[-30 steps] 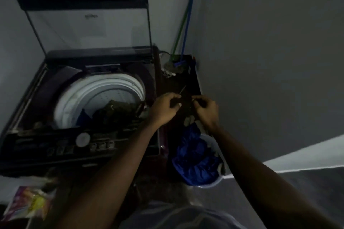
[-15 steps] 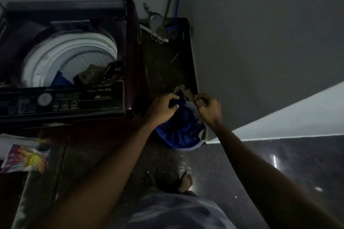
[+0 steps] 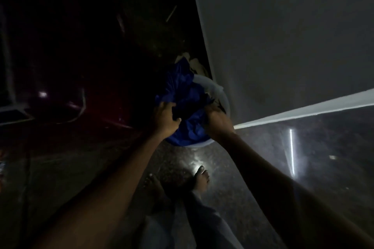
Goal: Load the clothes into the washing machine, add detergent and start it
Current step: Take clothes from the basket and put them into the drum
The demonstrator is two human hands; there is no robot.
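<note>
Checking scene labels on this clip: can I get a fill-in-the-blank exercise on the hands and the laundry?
1. The left hand and the right hand both grip the laundry, mostly a cloth of ____ colour.
2. The laundry sits in a pale basin that stands on the ____.
3. The person's feet are ____.
Missing words: blue; floor; bare.

Royal blue in a whitish tub, in a dim room.
The cloth (image 3: 182, 95) heaped there is a plain, vivid blue with a near-black patch among its folds; the tub (image 3: 221, 96) is whitish. A beige rag (image 3: 197, 64) shows behind. The washing machine (image 3: 105, 105) is dark red, the wall (image 3: 283, 36) plain grey with a white skirting (image 3: 303, 109), and the floor (image 3: 253, 168) dark and finely speckled.
</note>
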